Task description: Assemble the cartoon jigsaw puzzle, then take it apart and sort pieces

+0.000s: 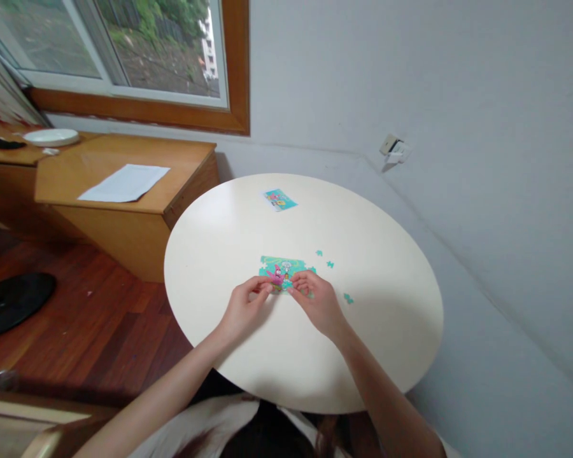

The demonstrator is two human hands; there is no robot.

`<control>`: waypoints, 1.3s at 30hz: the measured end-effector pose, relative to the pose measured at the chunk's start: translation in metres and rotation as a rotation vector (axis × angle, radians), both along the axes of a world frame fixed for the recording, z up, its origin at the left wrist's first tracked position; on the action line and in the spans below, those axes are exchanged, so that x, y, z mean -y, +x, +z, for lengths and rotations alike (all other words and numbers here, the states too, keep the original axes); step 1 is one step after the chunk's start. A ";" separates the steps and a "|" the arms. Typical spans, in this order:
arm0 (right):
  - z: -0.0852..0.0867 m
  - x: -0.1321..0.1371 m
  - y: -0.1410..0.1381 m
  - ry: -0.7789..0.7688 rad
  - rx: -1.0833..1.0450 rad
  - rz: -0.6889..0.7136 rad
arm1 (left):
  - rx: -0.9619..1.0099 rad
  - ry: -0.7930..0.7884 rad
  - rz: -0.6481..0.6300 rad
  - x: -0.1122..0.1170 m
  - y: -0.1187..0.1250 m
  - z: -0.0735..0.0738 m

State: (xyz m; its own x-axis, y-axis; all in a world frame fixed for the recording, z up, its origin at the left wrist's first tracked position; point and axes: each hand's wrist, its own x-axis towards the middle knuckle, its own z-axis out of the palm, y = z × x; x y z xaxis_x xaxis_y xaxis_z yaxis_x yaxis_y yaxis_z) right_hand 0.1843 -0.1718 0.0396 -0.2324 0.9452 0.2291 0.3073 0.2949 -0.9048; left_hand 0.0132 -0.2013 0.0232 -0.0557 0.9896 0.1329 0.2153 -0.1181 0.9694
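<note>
The left hand [252, 299] and right hand [315, 298] curl at the puzzle [286, 261] on the table [210, 254], perhaps to steady it; whether either pinches anything cannot be told. Loose pieces [330, 264] lie rightward, seemingly kept handy; the card [280, 200] lies beyond, perhaps for viewing.

The puzzle [281, 275] lies flat on the table [219, 248], a mostly teal picture with a pink figure left of its middle and a pale figure to the right, its upper side joined but its right edge ragged and its lower part partly hidden. Three loose teal bits [330, 264] lie apart from it to the right: two small ones near its upper right corner, and a darker one farther right and lower.
</note>
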 end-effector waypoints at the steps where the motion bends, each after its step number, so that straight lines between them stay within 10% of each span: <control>1: 0.000 0.001 -0.009 -0.015 -0.023 0.022 | 0.023 -0.006 -0.015 0.001 0.002 0.000; 18: -0.041 -0.013 -0.004 0.011 -0.046 -0.136 | -0.150 -0.158 -0.120 -0.066 -0.048 -0.006; 39: -0.040 -0.009 -0.006 0.142 0.132 -0.043 | -0.493 -0.084 -0.134 -0.063 -0.037 -0.012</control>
